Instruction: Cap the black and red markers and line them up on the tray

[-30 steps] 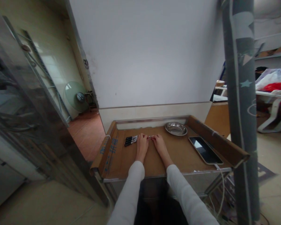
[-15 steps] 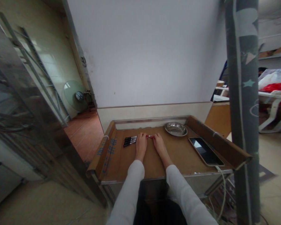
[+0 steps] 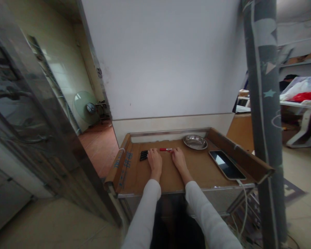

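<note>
On the cardboard-lined table (image 3: 134, 181), several black markers (image 3: 143, 155) lie side by side at the left. My left hand (image 3: 155, 162) rests over their right ends, its fingers bent and close together; the covered ends are hidden. A red marker (image 3: 165, 149) lies crosswise between my hands, slightly farther back. At its right tip are the fingertips of my right hand (image 3: 180, 160), pinched together on it.
A round steel dish (image 3: 195, 142) stands at the back right. A phone (image 3: 226, 165) with a white charging cable (image 3: 245, 204) lies near the right edge. Raised cardboard sides (image 3: 241, 152) border the table. A patterned roll (image 3: 265, 103) stands upright at the right.
My left hand has slid left off the red marker, further over the black markers. More of the red marker shows between my hands. My right hand stays at its right end. The view has shifted slightly.
</note>
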The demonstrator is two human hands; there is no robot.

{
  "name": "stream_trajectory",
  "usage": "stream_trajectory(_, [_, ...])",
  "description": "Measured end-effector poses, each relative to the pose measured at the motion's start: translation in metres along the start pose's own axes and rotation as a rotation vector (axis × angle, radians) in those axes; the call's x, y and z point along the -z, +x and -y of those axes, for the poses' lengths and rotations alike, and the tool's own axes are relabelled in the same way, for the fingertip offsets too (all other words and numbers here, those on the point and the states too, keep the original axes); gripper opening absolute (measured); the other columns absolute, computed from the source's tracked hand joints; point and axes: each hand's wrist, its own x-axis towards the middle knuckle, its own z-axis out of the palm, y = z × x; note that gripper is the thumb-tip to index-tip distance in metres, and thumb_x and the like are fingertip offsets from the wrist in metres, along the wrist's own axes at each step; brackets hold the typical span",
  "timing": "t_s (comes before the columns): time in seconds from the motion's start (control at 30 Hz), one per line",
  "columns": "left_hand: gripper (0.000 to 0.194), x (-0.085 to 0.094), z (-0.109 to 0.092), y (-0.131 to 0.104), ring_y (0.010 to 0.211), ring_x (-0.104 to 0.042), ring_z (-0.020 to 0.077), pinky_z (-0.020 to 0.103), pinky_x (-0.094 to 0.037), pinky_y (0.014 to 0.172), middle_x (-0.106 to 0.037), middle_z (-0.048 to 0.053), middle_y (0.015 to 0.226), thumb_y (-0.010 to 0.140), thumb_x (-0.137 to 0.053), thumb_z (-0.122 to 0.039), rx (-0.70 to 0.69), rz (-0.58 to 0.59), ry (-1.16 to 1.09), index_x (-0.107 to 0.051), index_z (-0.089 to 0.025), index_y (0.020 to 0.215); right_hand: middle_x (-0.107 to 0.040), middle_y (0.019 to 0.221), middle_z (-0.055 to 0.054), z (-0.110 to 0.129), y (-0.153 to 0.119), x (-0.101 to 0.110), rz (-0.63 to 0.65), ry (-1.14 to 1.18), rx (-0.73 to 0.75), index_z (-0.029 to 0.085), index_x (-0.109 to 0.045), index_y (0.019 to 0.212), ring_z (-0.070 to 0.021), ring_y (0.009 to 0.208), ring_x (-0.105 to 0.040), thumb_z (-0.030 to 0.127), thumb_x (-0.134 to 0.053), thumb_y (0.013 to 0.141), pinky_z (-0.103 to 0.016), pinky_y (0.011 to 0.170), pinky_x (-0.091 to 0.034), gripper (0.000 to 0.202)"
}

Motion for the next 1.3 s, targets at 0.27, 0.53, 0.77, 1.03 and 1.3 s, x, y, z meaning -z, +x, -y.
stream_trajectory(0.27, [0.023, 0.012, 0.004, -0.016, 0.095, -0.050, 0.0267, 0.038, -0.038, 0.083, -0.054, 0.016, 0.100, 0.087, -0.033, -0.010, 0.214, -0.037, 0.245, -0.052, -0.007, 0.099, -0.058, 0.101, -0.011, 0.010, -0.014, 0.013, 0.086, -0.177, -0.042, 0.015, -0.062, 0.104, -0.0198, 0.092, -0.050, 0.016, -0.037, 0.090, -0.028, 0.078, -0.033, 0.028])
stream_trajectory(0.53, [0.026, 0.021, 0.008, -0.022, 0.091, -0.052, 0.0251, 0.036, -0.040, 0.079, -0.055, 0.015, 0.100, 0.089, -0.030, -0.009, 0.150, -0.011, 0.248, -0.053, -0.009, 0.100, -0.058, 0.101, -0.013, 0.013, -0.023, 0.016, 0.090, -0.227, -0.060, 0.012, -0.060, 0.102, -0.0213, 0.095, -0.049, 0.016, -0.036, 0.090, -0.030, 0.079, -0.032, 0.027])
stream_trajectory(0.77, [0.026, 0.023, 0.012, -0.027, 0.093, -0.053, 0.0270, 0.041, -0.041, 0.082, -0.059, 0.016, 0.098, 0.089, -0.032, -0.011, 0.019, 0.043, 0.161, -0.056, -0.010, 0.097, -0.060, 0.097, -0.013, 0.005, -0.025, 0.011, 0.031, -0.158, -0.048, 0.012, -0.061, 0.097, -0.0219, 0.092, -0.051, 0.014, -0.037, 0.088, -0.031, 0.079, -0.034, 0.026])
stream_trajectory(1.03, [0.015, 0.013, 0.007, -0.019, 0.094, -0.058, 0.0191, 0.035, -0.045, 0.086, -0.060, 0.007, 0.099, 0.089, -0.044, -0.018, -0.383, 0.222, -0.396, -0.053, -0.018, 0.101, -0.063, 0.091, -0.011, 0.007, -0.020, 0.005, -0.070, 0.230, 0.125, 0.016, -0.061, 0.089, -0.0200, 0.087, -0.055, 0.025, -0.027, 0.092, -0.033, 0.082, -0.040, 0.035])
stream_trajectory(1.3, [0.019, 0.016, 0.005, -0.018, 0.096, -0.060, 0.0169, 0.034, -0.048, 0.087, -0.061, 0.005, 0.101, 0.084, -0.054, -0.020, -0.357, 0.187, -0.654, -0.051, -0.021, 0.102, -0.065, 0.068, -0.004, 0.001, -0.016, 0.002, 0.090, 0.819, -0.059, 0.017, -0.065, 0.079, -0.0150, 0.059, -0.056, 0.053, -0.050, 0.078, -0.027, 0.059, -0.045, 0.038])
